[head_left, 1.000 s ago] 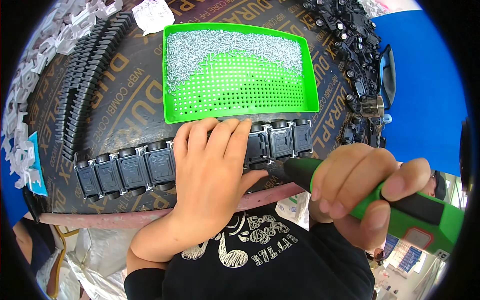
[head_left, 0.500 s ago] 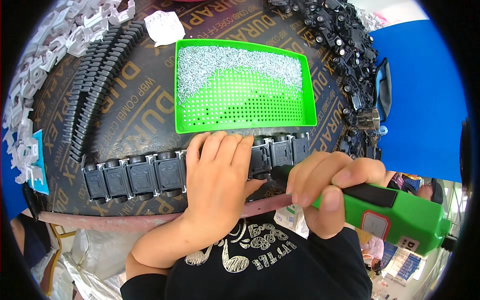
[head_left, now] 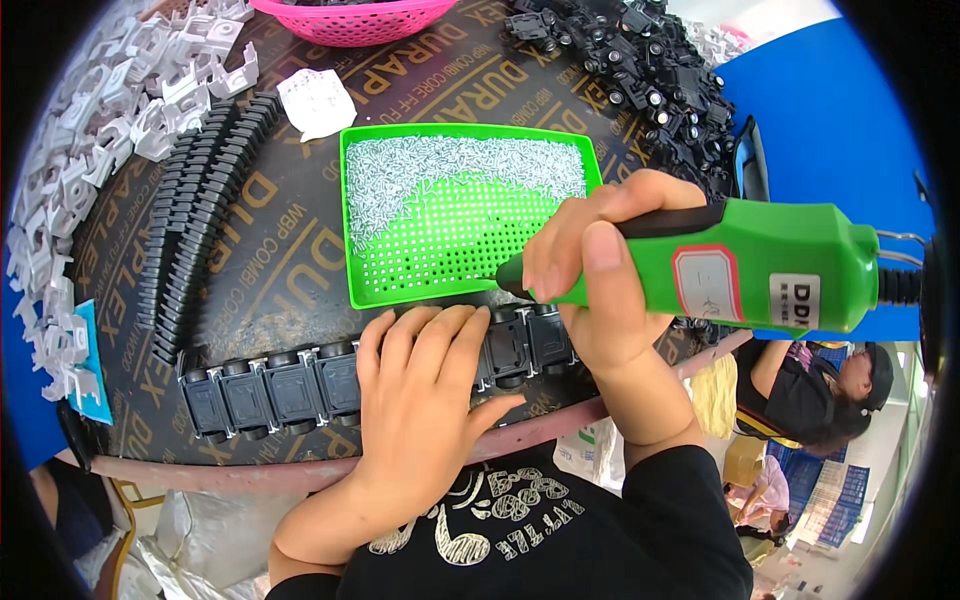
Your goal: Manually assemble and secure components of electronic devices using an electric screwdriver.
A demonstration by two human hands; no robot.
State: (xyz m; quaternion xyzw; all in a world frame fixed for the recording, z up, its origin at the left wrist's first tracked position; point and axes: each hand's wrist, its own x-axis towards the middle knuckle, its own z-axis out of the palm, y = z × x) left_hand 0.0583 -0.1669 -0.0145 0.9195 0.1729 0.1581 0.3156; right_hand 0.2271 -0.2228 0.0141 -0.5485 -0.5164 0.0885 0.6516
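A row of black toy car chassis (head_left: 293, 392) with wheels stands side by side along the near edge of the table. My left hand (head_left: 415, 385) lies across the middle of this row, fingers stretched over it and thumb apart, hiding the chassis beneath. Wrapped around a green and black electric screwdriver (head_left: 745, 255) is my right hand (head_left: 600, 260). The tool is raised, its black nose pointing left over the near right part of a green perforated basket (head_left: 351, 285). Small silvery screws (head_left: 465, 155) are heaped along the basket's far side.
Dark ridged strips of stacked parts (head_left: 195, 220) lie to the left, beside a pile of light grey plastic parts (head_left: 95, 150). More black chassis (head_left: 640, 80) are heaped far right. A pink basket (head_left: 355, 22) and a crumpled white paper (head_left: 316, 103) are at the back.
My right hand has lifted the screwdriver away from the chassis row and up toward the screw basket. My left hand stays on the row. The whole view has shifted a little.
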